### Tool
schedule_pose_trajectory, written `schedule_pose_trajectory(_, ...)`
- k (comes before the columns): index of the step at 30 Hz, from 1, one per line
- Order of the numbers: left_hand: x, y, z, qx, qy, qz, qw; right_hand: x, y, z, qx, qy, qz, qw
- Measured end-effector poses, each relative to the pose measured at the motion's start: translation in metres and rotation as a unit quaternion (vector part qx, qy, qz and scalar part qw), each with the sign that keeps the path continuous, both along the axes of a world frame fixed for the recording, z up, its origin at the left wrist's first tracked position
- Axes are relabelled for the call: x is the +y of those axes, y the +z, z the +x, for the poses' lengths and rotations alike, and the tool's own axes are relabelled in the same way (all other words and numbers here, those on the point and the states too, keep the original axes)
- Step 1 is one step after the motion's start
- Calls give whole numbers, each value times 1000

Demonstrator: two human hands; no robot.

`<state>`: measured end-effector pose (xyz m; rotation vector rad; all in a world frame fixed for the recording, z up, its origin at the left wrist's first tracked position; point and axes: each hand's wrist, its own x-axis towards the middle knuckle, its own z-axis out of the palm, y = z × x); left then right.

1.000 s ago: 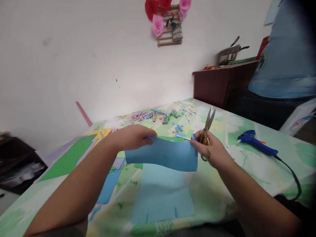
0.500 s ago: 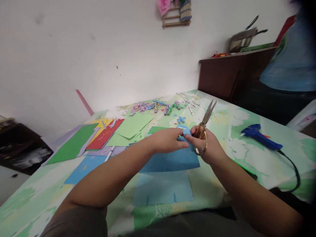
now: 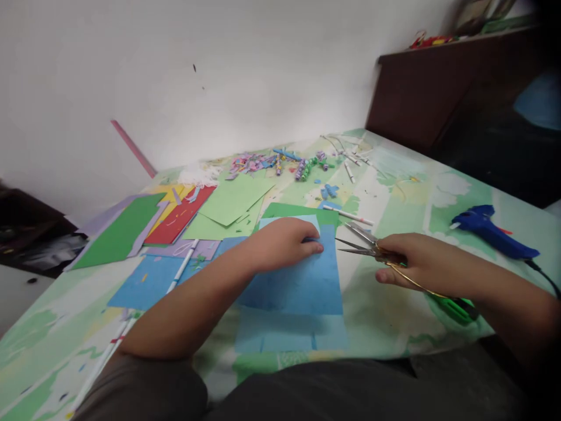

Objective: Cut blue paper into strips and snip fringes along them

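Note:
My left hand (image 3: 287,245) is over a blue craft sheet (image 3: 307,286), its fingers curled with thumb and forefinger close together. Dark blue shows between them, but I cannot make out whether it is a held piece. A light blue sheet (image 3: 293,333) with two short darker blue marks juts from under the near edge. My right hand (image 3: 421,263) grips gold-handled scissors (image 3: 359,248), their blades parted and pointing left at the blue sheet's right side. Beside the blades is a slim silvery thing (image 3: 362,234) I cannot identify. A green sheet (image 3: 302,211) lies behind.
A blue glue gun (image 3: 491,231) lies at the right, its cord trailing off. Green, red and yellow sheets (image 3: 125,234) spread leftward. Paper scraps (image 3: 252,162), patterned rolls (image 3: 307,168) and white sticks (image 3: 349,171) lie toward the wall. A bright green item (image 3: 458,307) is under my right forearm.
My hands have separated: the right moved right and down with the scissors, whose tips swung from upward to leftward. My left hand stays over the blue sheet. The camera view has tilted down.

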<state>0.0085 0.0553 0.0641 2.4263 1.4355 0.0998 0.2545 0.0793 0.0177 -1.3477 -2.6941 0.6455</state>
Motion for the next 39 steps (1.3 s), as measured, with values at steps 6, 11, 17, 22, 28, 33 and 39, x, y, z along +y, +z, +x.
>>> schedule_pose_trajectory(6, 3, -23, -4, -15, 20, -36, 999, 8, -10, -7, -32, 8, -74, 997)
schedule_pose_trajectory(11, 2, -35, -5, -52, 40, -81, 995, 13, -21, -11, -47, 7, -110, 993)
schedule_pose_trajectory(17, 1, -46, -5, -100, 35, -103, 989, 18, -22, -16, -45, 37, -210, 976)
schedule_pose_trajectory(22, 1, -49, -7, -124, 25, -118, 985, 22, -24, -17, -70, 47, -219, 972)
schedule_pose_trajectory(28, -1, -49, -7, -125, 16, -108, 986, 19, -24, -16, -63, 47, -217, 973)
schedule_pose_trajectory(33, -6, -45, -7, -134, 2, -89, 987, 12, -20, -16, -63, 40, -218, 973)
schedule_pose_trajectory(39, -12, -37, -7, -143, -2, -72, 987, 5, -10, -16, -57, 35, -195, 979)
